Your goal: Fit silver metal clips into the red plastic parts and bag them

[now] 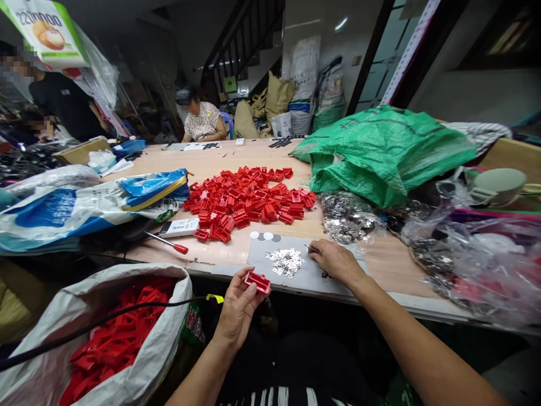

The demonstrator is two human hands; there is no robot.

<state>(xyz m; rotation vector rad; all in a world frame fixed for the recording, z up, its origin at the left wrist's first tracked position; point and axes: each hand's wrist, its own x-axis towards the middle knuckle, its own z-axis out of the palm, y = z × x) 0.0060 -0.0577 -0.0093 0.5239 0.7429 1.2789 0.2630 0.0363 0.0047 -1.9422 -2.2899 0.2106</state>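
Note:
My left hand (237, 307) is closed on a small red plastic part (257, 282), held just below the table's front edge. My right hand (333, 260) rests on a grey mat (270, 262), its fingers pinched on a thin metal tool (311, 248). Between the two hands lies a little heap of tiny silver metal pieces (285, 261). Farther back on the wooden table (236, 163) spreads a big pile of the same red parts (247, 200).
A white sack (139, 366) of red parts stands at the lower left, a black cable across it. A red-handled screwdriver (169, 243), a white remote (180, 226), blue-white bags (84, 206), a green bag (380, 149) and clear bags of metal bits (349, 217) crowd the table. A person (200, 118) sits at the far end; others stand left.

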